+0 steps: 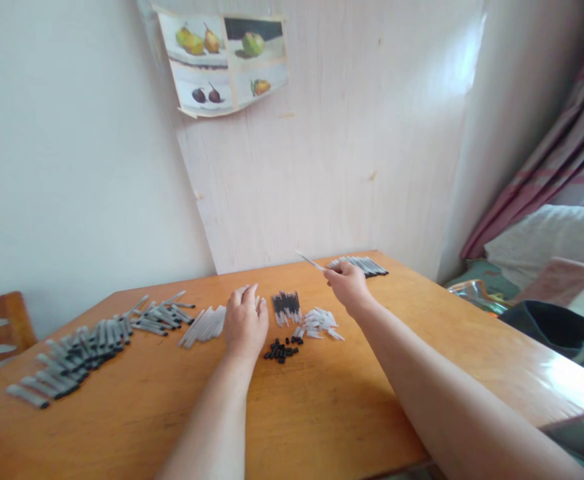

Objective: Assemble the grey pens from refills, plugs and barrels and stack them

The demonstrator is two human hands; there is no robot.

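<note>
My right hand is closed in a pinch on a slim whitish pen, which points up and to the left above the table. Just beyond that hand lies a row of pens with dark ends. My left hand rests palm down with its fingers a little apart, beside a row of white pen barrels that it partly covers. Between the hands are dark pen refills set side by side, a heap of white pen tips and a scatter of small black caps.
Many grey pens with black ends spread over the left side of the wooden table. A wooden chair stands at the left, a dark bin beyond the right edge. Fruit pictures hang on the wall behind.
</note>
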